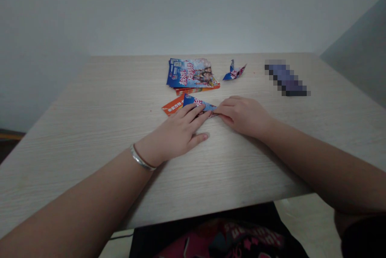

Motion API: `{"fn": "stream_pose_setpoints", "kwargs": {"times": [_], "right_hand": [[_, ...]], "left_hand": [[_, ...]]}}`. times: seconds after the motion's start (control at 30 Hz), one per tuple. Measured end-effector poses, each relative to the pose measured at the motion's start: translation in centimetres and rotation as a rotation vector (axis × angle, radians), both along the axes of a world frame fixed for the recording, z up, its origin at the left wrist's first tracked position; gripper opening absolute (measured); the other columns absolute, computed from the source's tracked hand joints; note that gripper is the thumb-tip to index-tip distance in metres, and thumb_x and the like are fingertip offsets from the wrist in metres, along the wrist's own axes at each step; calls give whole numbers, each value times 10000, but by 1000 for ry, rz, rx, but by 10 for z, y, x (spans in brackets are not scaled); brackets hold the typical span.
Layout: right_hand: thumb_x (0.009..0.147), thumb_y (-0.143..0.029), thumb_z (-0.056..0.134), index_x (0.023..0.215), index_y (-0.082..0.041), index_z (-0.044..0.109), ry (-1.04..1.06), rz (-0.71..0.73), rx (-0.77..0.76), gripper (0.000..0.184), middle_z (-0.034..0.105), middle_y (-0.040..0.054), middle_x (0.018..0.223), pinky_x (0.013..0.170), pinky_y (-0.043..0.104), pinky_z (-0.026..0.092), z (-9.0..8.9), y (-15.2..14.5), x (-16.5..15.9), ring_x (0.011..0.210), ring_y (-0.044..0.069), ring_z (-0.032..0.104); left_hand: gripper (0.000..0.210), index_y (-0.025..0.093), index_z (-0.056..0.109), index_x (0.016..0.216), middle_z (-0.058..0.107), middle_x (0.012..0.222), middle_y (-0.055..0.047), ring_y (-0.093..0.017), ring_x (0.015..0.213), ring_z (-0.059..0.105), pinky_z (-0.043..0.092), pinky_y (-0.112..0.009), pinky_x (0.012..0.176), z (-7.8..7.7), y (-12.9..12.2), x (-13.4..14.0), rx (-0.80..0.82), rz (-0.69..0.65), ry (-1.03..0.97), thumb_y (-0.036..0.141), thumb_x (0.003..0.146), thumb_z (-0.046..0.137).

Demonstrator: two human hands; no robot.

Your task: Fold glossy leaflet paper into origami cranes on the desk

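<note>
The blue folded paper (190,99) lies about the middle of the desk (90,129), between its near and far edges, with an orange printed piece showing at its left; whether the two are one sheet cannot be told. The left hand (179,132) rests over the paper, fingers slightly spread, thumb apart on the bare desk. The right hand (243,114) has its fingers together, seemingly pinching the paper's narrow right tip. For a clean fold, it would be best to keep the left fingers flat so the layers cannot slip, line up the edges at the tip, then run a fingertip firmly along the crease. Toward the far edge lie a stack of flyers (188,74) and, right of it, a small folded paper figure (233,74), well clear of both hands.
</note>
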State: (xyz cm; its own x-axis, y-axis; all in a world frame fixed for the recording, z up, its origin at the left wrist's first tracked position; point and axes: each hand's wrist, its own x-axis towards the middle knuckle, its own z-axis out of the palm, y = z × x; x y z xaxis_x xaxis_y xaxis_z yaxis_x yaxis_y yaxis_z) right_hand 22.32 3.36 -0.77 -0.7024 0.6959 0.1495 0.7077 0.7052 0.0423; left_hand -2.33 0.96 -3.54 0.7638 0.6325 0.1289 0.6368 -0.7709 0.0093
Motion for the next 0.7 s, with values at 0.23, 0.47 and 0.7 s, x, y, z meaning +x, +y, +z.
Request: {"fn": "stream_pose_setpoints", "kwargs": {"times": [0.23, 0.47, 0.7], "right_hand": [[995, -211, 543, 1099, -215, 792, -14, -60, -74, 269, 788, 62, 1117, 871, 344, 499, 9, 1, 10, 1026, 228, 697], [986, -224, 550, 1067, -249, 812, -31, -92, -89, 275, 782, 45, 1105, 780, 322, 476, 15, 2, 17, 988, 215, 696], [978, -241, 565, 1063, -263, 811, -75, -126, -99, 261, 794, 35, 1064, 729, 316, 459, 19, 4, 20, 960, 213, 707]], "left_hand": [[692, 125, 406, 1577, 399, 1646, -150, -343, 1524, 350, 300, -507, 1247, 4, -2, 1, -35, 23, 1, 576, 1075, 250], [708, 118, 418, 1570, 416, 1638, -143, -339, 1514, 364, 299, -497, 1252, 4, -2, 3, -29, 39, 1, 589, 1072, 242], [720, 117, 418, 1568, 431, 1629, -142, -323, 1521, 357, 300, -484, 1251, 1, -1, 7, 13, 32, -24, 595, 1073, 206]]}}
